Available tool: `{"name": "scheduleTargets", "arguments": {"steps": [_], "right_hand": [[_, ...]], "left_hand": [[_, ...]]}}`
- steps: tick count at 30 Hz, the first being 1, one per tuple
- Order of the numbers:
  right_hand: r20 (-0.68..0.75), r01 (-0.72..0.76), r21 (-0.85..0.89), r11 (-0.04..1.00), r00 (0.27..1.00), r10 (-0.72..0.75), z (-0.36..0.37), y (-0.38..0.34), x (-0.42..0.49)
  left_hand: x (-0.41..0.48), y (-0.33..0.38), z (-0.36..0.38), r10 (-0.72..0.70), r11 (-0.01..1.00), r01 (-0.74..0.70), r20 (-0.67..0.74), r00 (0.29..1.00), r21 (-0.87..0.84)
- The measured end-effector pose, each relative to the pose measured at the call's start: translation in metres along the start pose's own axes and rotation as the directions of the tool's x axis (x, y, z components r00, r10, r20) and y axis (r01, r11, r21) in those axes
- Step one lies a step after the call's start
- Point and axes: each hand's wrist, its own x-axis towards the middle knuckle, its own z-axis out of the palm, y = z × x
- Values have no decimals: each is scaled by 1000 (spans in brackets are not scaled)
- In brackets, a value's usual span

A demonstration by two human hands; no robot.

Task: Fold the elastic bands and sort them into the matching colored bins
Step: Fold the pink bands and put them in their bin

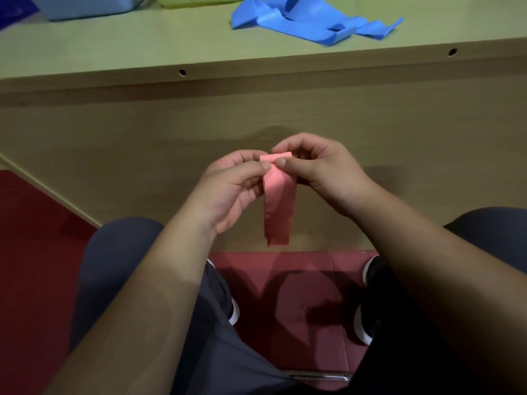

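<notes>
A pink elastic band (278, 206) hangs folded in layers below the table's front edge, over my lap. My left hand (228, 192) pinches its top fold from the left with thumb and fingers. From the right, my right hand (319, 172) pinches the same top fold, thumb in front. A loose blue elastic band (308, 18) lies crumpled on the table top at the far right. At the far left stands a blue bin (85, 7), and a yellow-green bin (196, 0) sits beside it, both cut off by the frame's top.
The wooden table (114, 49) has a front panel facing me, with two small holes along its edge. My knees and shoes are over a red floor (34, 266). A metal chair bar (319, 376) shows at the bottom.
</notes>
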Motion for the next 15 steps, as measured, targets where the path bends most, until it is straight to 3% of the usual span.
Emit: {"name": "scheduleTargets", "arguments": {"steps": [5,10,15], "right_hand": [[17,-9,-3,1000,1000,9,0,-2,-1],[80,-45,132,990,996,34,4,-2,-2],[26,-1,-6,1000,1000,2,4,-3,-3]], "left_hand": [[0,-2,0,50,999,-50,-29,998,-2],[0,0,-3,107,994,-107,-37,994,7],[0,1,-4,137,991,-136,-43,990,12]]}}
